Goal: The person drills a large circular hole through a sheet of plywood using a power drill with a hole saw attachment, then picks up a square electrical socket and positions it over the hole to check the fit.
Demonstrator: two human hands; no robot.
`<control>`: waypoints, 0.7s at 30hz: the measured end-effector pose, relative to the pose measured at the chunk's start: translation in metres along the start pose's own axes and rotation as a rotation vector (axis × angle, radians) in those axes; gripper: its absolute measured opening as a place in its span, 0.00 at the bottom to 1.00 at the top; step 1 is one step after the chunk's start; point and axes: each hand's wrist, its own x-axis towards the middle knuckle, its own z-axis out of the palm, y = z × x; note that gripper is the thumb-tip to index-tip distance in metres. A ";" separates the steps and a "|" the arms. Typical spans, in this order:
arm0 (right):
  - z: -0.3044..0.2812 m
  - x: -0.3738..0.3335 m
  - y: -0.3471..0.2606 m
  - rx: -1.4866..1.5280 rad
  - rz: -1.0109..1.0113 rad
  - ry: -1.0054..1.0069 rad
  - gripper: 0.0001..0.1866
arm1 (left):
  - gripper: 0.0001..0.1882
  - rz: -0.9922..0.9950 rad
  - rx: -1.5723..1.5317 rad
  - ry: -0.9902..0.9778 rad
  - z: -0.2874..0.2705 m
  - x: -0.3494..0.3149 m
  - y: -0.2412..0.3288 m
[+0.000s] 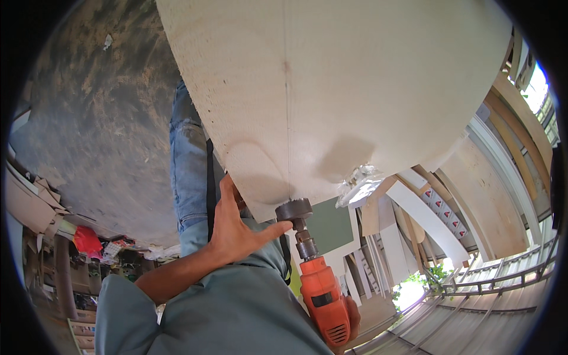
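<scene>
A large pale wooden board (367, 83) fills the upper middle, with a thin dark line (288, 112) running down it. My right hand (354, 316) grips an orange power drill (322, 296), mostly hidden behind the drill's body. A dark toothed hole saw (294, 209) is fitted in the chuck. Its toothed rim sits at the board's near end, by the line; I cannot tell whether the teeth touch. My left hand (231, 231) is spread beside the board's left corner. Its thumb reaches to the hole saw's side, and some fingertips are partly hidden at the board's edge.
Crumpled clear plastic (360, 182) hangs at the board's near right edge. Wood panels and strips (423, 219) lean along the right. My jeans-clad leg (189, 154) extends beside the board over a stained dark floor (112, 118). A red item (87, 241) lies among clutter at left.
</scene>
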 end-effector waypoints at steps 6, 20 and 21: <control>-0.004 0.013 -0.023 0.094 0.008 -0.057 0.41 | 0.20 -0.051 0.056 0.028 -0.023 0.024 0.004; -0.009 0.022 -0.041 0.376 0.121 -0.042 0.43 | 0.30 0.070 0.086 0.026 -0.013 0.028 -0.001; -0.008 0.022 -0.042 0.383 0.125 -0.033 0.43 | 0.30 0.067 0.100 0.024 -0.013 0.029 0.000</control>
